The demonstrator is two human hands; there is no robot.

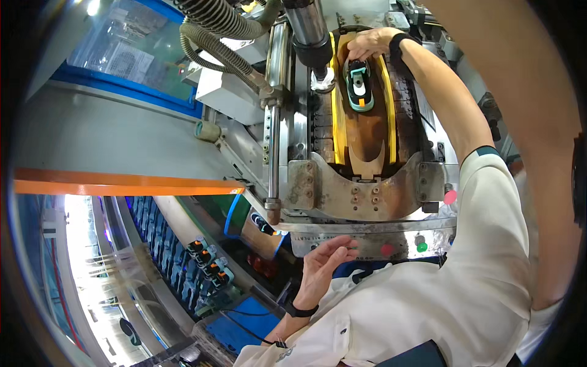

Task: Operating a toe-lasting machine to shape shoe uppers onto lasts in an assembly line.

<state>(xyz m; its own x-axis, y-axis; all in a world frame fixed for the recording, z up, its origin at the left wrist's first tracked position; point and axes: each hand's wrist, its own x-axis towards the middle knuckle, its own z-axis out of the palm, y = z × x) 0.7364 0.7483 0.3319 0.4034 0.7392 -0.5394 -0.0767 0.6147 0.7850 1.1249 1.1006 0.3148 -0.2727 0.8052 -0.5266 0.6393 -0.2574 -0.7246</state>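
Observation:
A black and teal shoe [359, 88] with an orange tab lies in the brown cradle [371, 131] of a machine, between two yellow strips. My right hand [373, 44] reaches over the cradle from the right, its fingers closed at the shoe's far end; the fingertips are partly hidden. Below the machine's front edge, my left hand [327, 269] is held in the air with slightly bent fingers apart, nothing in it. Closest to that hand is the metal front panel [342, 246] with red and green buttons.
A metal press cylinder [309, 33] hangs left of the cradle, beside a steel rod [274, 153] and ribbed hoses [214, 49]. An orange bar [128, 182] juts in from the left. Several shoes [210, 264] stand at lower left. A bare arm [520, 79] crosses the right side, owner unclear.

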